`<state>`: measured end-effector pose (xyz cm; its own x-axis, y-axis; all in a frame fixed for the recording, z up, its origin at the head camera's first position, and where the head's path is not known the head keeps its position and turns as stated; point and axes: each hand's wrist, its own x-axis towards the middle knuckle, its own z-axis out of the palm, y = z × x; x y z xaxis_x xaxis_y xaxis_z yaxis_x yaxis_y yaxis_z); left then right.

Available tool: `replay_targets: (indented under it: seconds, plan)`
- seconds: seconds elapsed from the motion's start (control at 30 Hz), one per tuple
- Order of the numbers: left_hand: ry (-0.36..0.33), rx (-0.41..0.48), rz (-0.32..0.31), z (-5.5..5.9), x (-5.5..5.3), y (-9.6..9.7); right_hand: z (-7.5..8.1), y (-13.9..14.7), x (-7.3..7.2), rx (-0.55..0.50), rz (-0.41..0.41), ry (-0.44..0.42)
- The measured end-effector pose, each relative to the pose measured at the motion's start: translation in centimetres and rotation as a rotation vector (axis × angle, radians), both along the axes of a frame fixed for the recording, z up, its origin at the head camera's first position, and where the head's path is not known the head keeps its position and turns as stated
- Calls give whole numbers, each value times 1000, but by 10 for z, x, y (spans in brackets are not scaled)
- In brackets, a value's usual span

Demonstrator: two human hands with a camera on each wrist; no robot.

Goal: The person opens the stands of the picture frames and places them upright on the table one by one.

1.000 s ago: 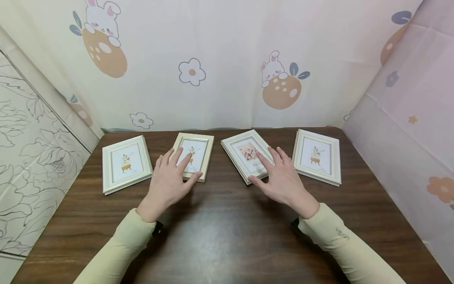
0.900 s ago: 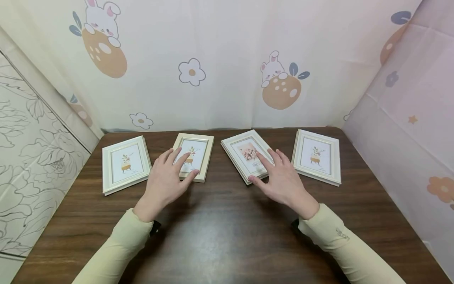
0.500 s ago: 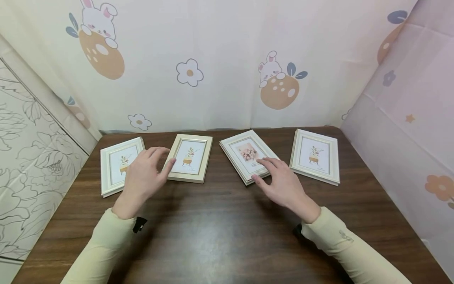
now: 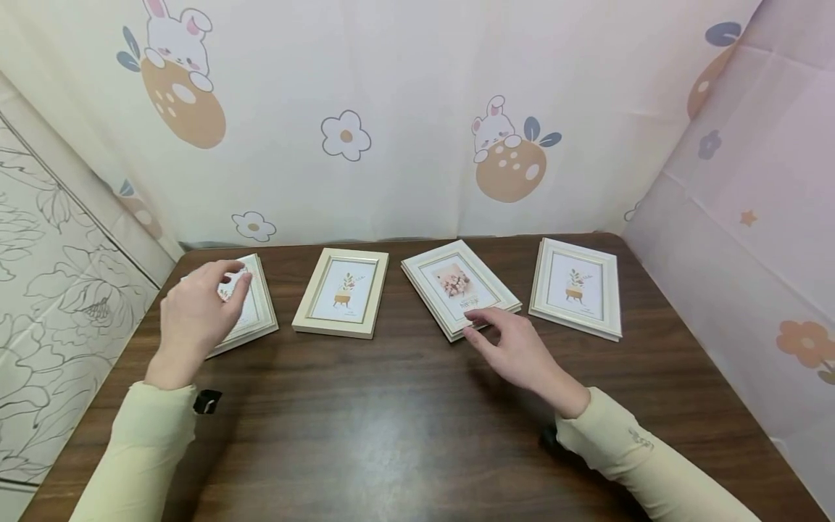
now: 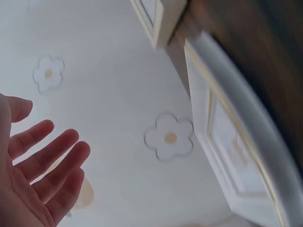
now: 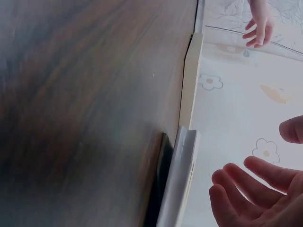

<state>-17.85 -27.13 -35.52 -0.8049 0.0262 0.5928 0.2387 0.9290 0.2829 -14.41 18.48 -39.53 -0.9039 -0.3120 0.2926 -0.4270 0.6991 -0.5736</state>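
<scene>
My left hand (image 4: 198, 312) hovers over the leftmost white picture frame (image 4: 261, 312), hiding much of it. In the left wrist view its fingers (image 5: 49, 156) are loosely bent with nothing in them, and the white frame lies apart to the right. A cream picture frame (image 4: 300, 323) with a potted-plant print lies right of that hand. My right hand (image 4: 518, 351) is above the near right corner of a white picture frame (image 4: 427, 286) with a pink flower print. The right wrist view shows its fingers (image 6: 236, 194) relaxed, holding nothing, clear of the frame's edge.
Another white picture frame (image 4: 544, 279) with a plant print lies at the right on the dark wooden table (image 4: 378, 435). A curtain (image 4: 404, 130) printed with rabbits and flowers hangs along the table's back edge, with more cloth (image 4: 737, 290) at the right side.
My left hand has moved left from above the cream frame to over the leftmost frame. My right hand has drawn back slightly, its fingers bending more. The frames stay on the table.
</scene>
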Motion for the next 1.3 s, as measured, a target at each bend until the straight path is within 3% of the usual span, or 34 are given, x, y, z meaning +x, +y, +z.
replay_targets:
  seconds: [0.17,0.47,0.63,0.8,1.1,1.3]
  plan:
    - [-52,39,37,5,-1,-24,-3,-3,4,-52,26,-90]
    - [-180,34,94,3,-6,-61,-5,-8,13,-38,55,-111]
    - [-267,40,86,-1,-12,-79,-6,-12,16,-45,73,-121]
    - [-336,59,57,-8,-21,-95,-6,-14,18,-45,84,-135]
    - [-403,86,60,-17,-40,-118,-6,-16,20,-43,88,-149]
    - [-507,124,52,-21,-54,-132,-4,-18,22,-45,92,-173]
